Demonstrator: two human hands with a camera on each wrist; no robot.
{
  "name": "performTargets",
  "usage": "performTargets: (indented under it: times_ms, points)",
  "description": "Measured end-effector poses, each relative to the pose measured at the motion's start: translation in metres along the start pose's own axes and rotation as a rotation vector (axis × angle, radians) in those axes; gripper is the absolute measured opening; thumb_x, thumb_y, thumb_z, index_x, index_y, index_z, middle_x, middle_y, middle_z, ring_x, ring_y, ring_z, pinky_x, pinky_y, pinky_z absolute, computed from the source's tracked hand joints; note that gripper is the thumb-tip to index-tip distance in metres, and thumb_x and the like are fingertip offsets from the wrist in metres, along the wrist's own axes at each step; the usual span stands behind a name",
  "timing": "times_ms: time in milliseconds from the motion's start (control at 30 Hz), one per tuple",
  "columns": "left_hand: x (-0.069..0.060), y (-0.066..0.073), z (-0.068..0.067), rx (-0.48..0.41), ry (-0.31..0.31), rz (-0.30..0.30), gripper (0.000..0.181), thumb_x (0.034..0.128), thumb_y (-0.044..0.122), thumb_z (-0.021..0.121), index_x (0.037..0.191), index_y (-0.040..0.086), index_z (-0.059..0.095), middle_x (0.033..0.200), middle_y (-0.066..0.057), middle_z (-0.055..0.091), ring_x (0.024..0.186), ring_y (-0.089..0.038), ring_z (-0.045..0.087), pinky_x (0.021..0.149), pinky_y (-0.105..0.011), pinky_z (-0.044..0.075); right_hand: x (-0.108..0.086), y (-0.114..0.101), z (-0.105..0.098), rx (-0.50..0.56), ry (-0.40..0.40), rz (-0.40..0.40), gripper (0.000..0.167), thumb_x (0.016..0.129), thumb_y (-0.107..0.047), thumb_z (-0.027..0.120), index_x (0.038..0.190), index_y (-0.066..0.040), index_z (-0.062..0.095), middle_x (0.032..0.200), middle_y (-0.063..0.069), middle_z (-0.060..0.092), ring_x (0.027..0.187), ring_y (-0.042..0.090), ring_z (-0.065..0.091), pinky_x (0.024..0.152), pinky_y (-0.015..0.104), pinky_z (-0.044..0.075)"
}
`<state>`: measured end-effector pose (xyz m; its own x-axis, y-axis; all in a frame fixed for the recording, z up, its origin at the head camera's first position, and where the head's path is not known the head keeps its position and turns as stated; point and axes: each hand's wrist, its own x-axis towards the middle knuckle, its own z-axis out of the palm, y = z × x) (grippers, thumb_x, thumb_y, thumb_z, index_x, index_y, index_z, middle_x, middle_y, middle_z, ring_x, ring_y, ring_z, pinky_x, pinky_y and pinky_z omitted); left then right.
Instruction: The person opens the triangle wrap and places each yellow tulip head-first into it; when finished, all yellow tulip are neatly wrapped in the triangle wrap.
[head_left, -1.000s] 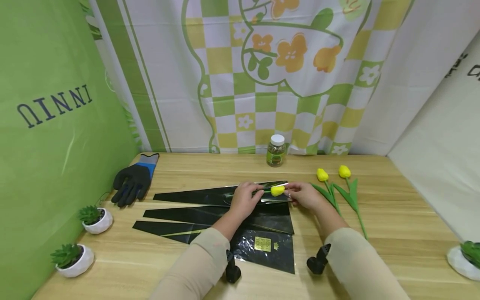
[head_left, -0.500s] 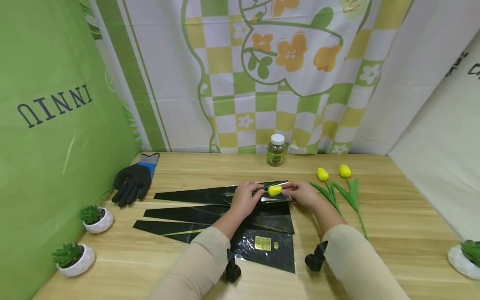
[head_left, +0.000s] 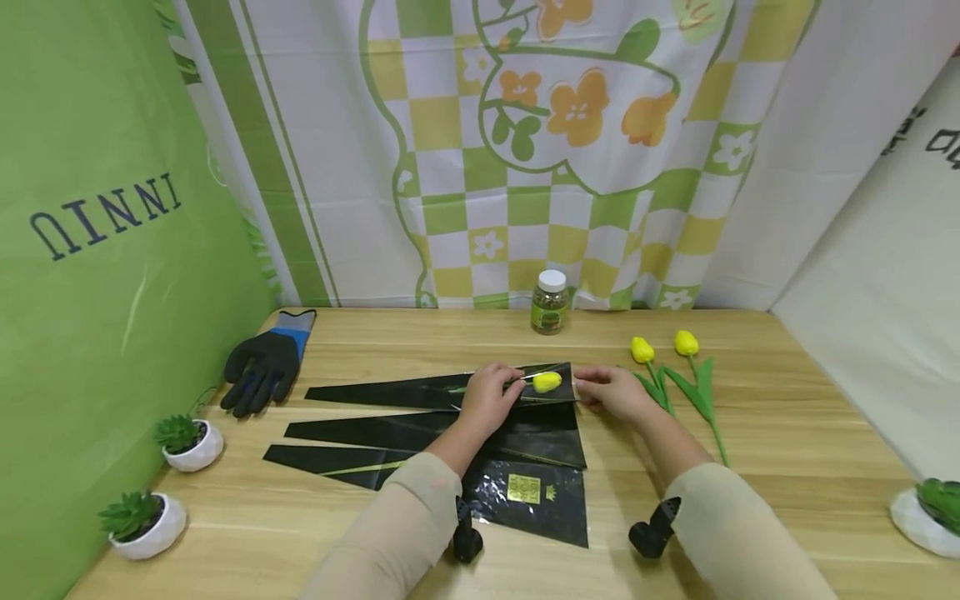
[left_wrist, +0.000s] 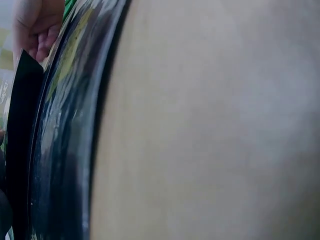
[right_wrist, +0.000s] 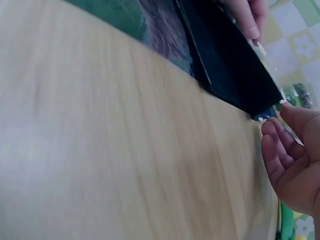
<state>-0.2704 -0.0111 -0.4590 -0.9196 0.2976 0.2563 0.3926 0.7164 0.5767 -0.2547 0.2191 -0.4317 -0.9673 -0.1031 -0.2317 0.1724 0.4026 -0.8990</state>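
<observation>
A yellow tulip [head_left: 547, 382] lies along the farthest of several black flower sleeves, its head near the wide end. My left hand [head_left: 487, 404] pinches the tulip just behind its head, over the sleeve; whether it also grips the film cannot be told. With thumb and fingertips, my right hand [head_left: 613, 392] pinches the wide end of that flower sleeve [head_left: 375, 390]. In the right wrist view, my right hand [right_wrist: 295, 160] is at the sleeve's corner, and the left hand [right_wrist: 245, 17] touches its far edge. The left wrist view shows the dark sleeve [left_wrist: 20, 125] edge-on.
Two more black sleeves lie nearer, a middle one [head_left: 360, 429] and a gold-printed front one [head_left: 555, 508]. On the right are two tulips [head_left: 702, 387]. A jar [head_left: 551, 304] stands behind, a work glove [head_left: 266, 367] far left, and potted succulents [head_left: 197, 442] at the sides.
My right hand has moved slightly right, from beside the tulip's head to the sleeve's end edge. The tulip's head has shifted a little left. My left hand stays almost in place.
</observation>
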Motion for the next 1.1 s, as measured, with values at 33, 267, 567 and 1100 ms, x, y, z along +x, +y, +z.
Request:
performTargets:
  times_ms: [33,267,567,1100]
  points:
    - [0.001,0.0,0.001,0.0,-0.003,-0.004,0.027,0.0985,0.029,0.059,0.119,0.015,0.071,0.117,-0.005,0.067,0.111,-0.026,0.061,0.1,-0.046,0.047,-0.002,0.001,-0.003,0.001,0.012,0.004,0.043,0.1,-0.019,0.056,0.136,0.006,0.052,0.1,0.008,0.066,0.082,0.008,0.059,0.072,0.023,0.055]
    - [0.005,-0.001,0.003,0.011,-0.006,-0.017,0.029,0.099,0.031,0.058,0.121,0.016,0.07,0.121,-0.005,0.066,0.114,-0.026,0.06,0.104,-0.047,0.044,-0.033,0.002,-0.032,-0.086,0.035,-0.057,0.048,0.101,-0.025,0.056,0.136,0.007,0.051,0.12,0.024,0.063,0.092,0.013,0.065,0.082,0.032,0.058]
    - [0.007,-0.001,0.005,0.021,0.004,-0.016,0.028,0.0983,0.029,0.059,0.122,0.017,0.069,0.122,-0.004,0.066,0.115,-0.025,0.06,0.106,-0.047,0.043,-0.071,0.025,-0.077,-0.092,0.078,-0.056,0.053,0.1,-0.028,0.056,0.136,0.011,0.048,0.111,0.007,0.068,0.089,0.003,0.064,0.079,0.026,0.056]
    - [0.006,0.0,0.002,0.088,0.056,-0.057,0.028,0.0958,0.031,0.062,0.121,0.022,0.07,0.123,-0.002,0.067,0.117,-0.026,0.059,0.105,-0.049,0.042,-0.099,0.066,-0.119,-0.353,0.212,0.012,0.049,0.099,-0.027,0.057,0.127,0.013,0.054,0.095,0.012,0.068,0.073,0.006,0.057,0.063,0.023,0.052]
